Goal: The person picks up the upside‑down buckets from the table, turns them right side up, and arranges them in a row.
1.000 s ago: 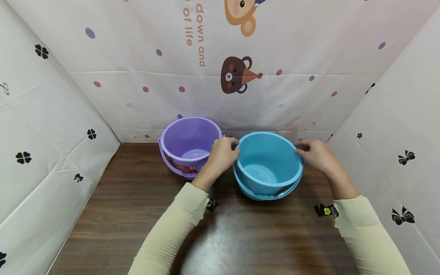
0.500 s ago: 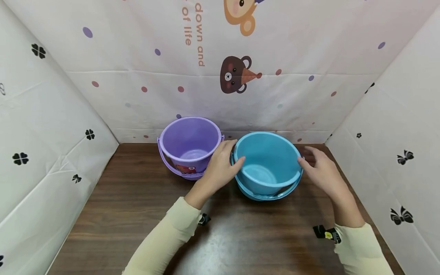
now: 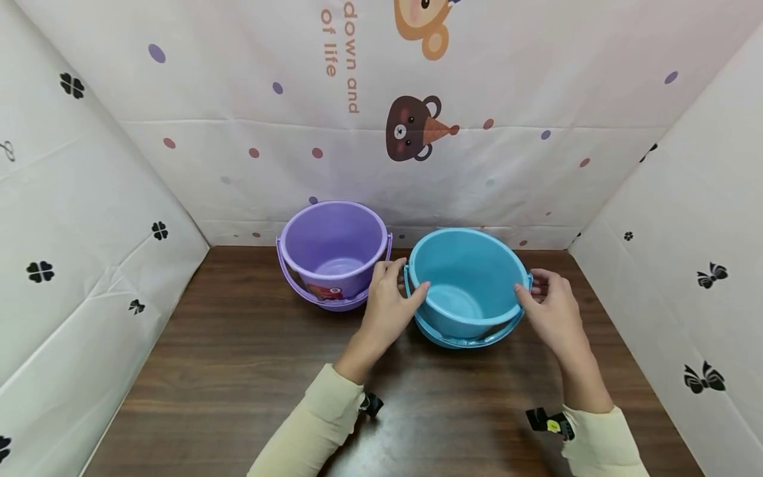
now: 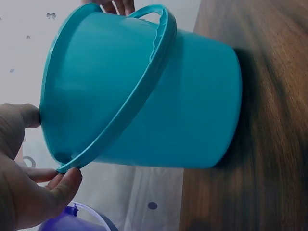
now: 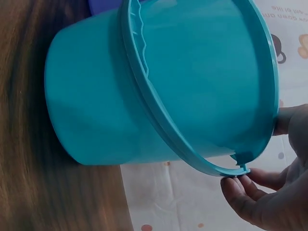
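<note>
A light-blue plastic bucket (image 3: 456, 322) stands upright on the table in the head view, its mouth facing up. Its handle (image 4: 126, 107) hangs down on the near side. My left hand (image 3: 386, 306) is at the bucket's left side, thumb on the rim and curled fingers on the handle's end. On the opposite side my right hand (image 3: 553, 310) grips likewise, with its thumb at the rim and fingers (image 5: 238, 192) under the handle's end. The purple bucket (image 3: 334, 235), its handle also lowered, stands just left of my left hand.
Dark wood-grain table (image 3: 250, 371) lies under both buckets. A white cloth wall with printed animals (image 3: 411, 129) rises close behind them. Patterned side walls (image 3: 673, 265) bound the table left and right.
Both hands loosened from the blue bucket's rim, then moved slightly nearer me and took hold at the handle's ends. Both buckets stay in place.
</note>
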Motion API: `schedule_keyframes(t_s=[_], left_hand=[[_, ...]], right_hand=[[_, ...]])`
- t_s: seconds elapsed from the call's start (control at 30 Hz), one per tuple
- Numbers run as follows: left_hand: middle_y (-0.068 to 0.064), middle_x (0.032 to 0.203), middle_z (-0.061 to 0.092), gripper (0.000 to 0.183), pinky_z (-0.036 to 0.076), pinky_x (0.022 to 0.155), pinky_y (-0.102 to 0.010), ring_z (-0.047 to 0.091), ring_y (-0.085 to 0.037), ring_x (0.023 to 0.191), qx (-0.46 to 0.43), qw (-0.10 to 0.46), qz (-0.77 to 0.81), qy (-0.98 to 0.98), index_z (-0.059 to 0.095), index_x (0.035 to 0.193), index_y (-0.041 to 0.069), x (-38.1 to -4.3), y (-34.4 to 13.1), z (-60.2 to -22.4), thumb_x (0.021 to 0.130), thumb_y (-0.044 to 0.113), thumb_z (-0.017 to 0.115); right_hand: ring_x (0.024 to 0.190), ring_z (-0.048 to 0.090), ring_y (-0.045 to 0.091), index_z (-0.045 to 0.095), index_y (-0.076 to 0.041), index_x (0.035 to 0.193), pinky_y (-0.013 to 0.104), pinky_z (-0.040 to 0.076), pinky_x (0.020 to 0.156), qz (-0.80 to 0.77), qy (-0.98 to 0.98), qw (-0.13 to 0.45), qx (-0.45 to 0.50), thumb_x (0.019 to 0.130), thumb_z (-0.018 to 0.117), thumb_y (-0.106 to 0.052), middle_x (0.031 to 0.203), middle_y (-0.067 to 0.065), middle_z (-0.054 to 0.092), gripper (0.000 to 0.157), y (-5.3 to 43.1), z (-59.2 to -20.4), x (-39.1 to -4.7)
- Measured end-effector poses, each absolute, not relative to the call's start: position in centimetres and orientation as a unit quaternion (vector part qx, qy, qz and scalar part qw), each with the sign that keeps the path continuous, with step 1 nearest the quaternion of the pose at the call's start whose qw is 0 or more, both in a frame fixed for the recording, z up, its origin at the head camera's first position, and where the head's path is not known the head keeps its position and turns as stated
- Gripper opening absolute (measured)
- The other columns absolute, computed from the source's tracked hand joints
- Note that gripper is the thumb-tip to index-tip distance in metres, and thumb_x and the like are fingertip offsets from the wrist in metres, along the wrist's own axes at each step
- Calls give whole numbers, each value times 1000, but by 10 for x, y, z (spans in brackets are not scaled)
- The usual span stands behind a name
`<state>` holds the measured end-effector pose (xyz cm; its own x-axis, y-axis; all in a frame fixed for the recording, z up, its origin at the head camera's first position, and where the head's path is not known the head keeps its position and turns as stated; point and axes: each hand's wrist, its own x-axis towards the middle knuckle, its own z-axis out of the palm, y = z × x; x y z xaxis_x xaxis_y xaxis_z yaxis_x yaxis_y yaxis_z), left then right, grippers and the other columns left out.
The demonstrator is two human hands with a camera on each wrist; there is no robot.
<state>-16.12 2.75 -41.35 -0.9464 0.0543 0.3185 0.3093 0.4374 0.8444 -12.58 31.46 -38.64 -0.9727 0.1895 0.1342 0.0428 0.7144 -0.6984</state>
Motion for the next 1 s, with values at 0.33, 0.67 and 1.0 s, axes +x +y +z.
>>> schedule_keyframes(t_s=[0.33, 0.67, 1.0], left_hand=[[-16, 126, 54, 64, 60, 87, -33, 63, -24, 104, -94, 123, -537, -830, 58, 139, -6, -159, 31, -411, 89, 27, 80], [-18, 126, 56, 63, 60, 85, -35, 62, -26, 101, -79, 117, -534, -833, 59, 139, -5, -169, 33, -407, 88, 25, 81], [-16, 121, 54, 62, 55, 80, -34, 56, -23, 96, -66, 113, -518, -845, 58, 142, -2, -187, 38, -405, 91, 27, 79]], right_hand=[[110, 56, 34, 47, 9, 144, 5, 42, 68, 377, -913, 118, -101, 102, 61, -30, 131, 28, 48, 59, 308, -390, -123], [109, 55, 32, 52, 7, 140, 16, 45, 73, 372, -909, 138, -123, 100, 61, -27, 125, 26, 52, 53, 304, -392, -138], [113, 54, 32, 52, 5, 143, 28, 48, 81, 385, -902, 145, -127, 101, 57, -30, 128, 26, 51, 55, 305, -394, -158]])
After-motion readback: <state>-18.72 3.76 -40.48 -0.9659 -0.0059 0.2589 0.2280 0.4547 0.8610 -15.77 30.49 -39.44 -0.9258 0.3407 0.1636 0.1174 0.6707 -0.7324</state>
